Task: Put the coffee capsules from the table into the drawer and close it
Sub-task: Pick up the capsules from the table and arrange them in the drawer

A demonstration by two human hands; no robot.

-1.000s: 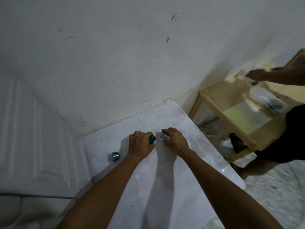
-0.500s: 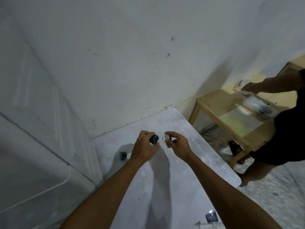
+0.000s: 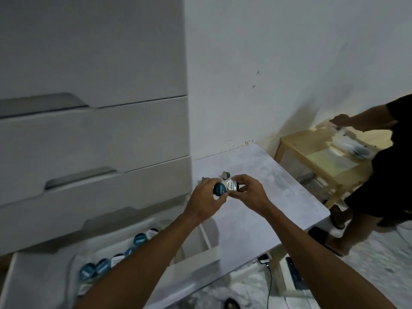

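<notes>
My left hand (image 3: 206, 199) pinches a blue-lidded coffee capsule (image 3: 219, 189) above the grey table (image 3: 278, 197). My right hand (image 3: 247, 192) pinches a white-and-yellow-lidded capsule (image 3: 231, 185) right beside it. Both are held close together in the air. One more capsule (image 3: 225, 174) lies on the table just behind my hands. The open drawer (image 3: 196, 263) sits low on the left, with several blue and white capsules (image 3: 139, 239) in a row inside, partly hidden by my left forearm.
A white chest of drawers (image 3: 93, 139) with shut upper drawers stands left of the table. Another person (image 3: 383, 175) stands at the right by a wooden table (image 3: 312, 157). A power strip (image 3: 292, 275) and cable lie on the floor under the table's edge.
The view swung left and down, bringing the chest and open drawer into sight. Both hands lifted their capsules off the table and turned the lids toward me.
</notes>
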